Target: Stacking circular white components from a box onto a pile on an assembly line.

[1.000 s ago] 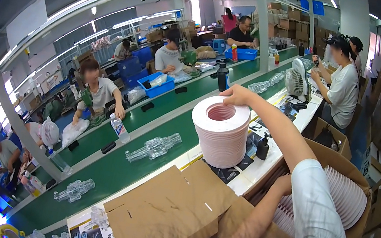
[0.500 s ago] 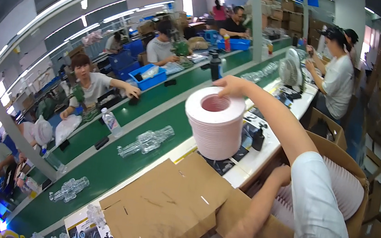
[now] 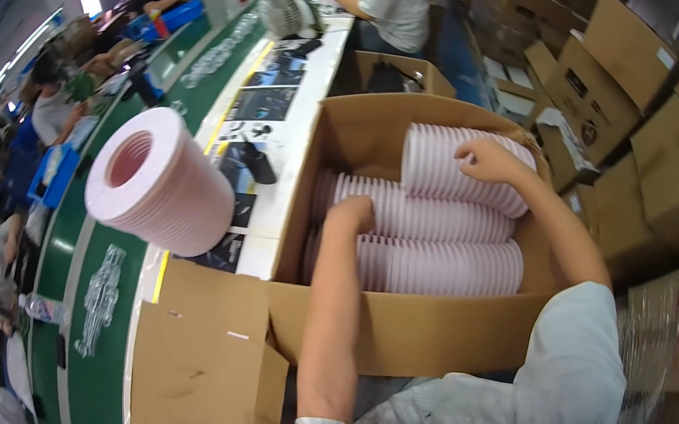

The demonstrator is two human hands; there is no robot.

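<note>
An open cardboard box (image 3: 420, 322) in front of me holds several rows of pale pink, nested ring-shaped pieces lying on their sides. My right hand (image 3: 487, 160) is closed against the far row (image 3: 428, 159), its fingertips pressed to the ridges. My left hand (image 3: 355, 212) is curled at the left part of the middle row (image 3: 436, 217); its fingertips are partly hidden. Nearest me in the box lies another row (image 3: 446, 266). To the left of the box, a tall stack of the same pink rings (image 3: 204, 199) stands on the bench, untouched.
A green conveyor (image 3: 106, 255) with clear plastic parts (image 3: 101, 299) runs along the left. On the white bench stand a small black bottle (image 3: 256, 163) and a white fan (image 3: 287, 8). Cardboard boxes (image 3: 607, 95) are piled at the right. Co-workers sit along the line.
My right hand has left the standing pink stack and moved into the box, onto the far row. My view has turned right. My left hand stays in the box, now on the middle row.
</note>
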